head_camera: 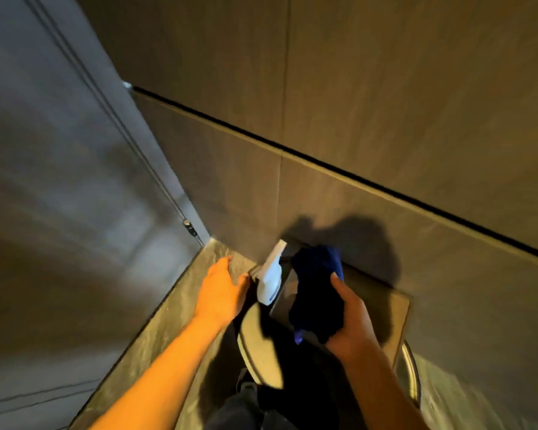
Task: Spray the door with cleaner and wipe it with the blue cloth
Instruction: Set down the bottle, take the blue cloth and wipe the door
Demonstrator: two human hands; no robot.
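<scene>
Beside the wall, spray bottle blurred, nozzle up-right; left hand spread beside it; right hand grips blue cloth.

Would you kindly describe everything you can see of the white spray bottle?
The white plastic spray bottle stands on top of the toilet tank, close to the brown tiled wall. Its trigger head leans up and away towards that wall. A blue patch, perhaps a label, shows low on the body; the picture is too blurred to read it. The open left hand is beside it, fingertips near its base; contact cannot be confirmed. The dark blue cloth, held in the right hand, lies just to its right.
</scene>
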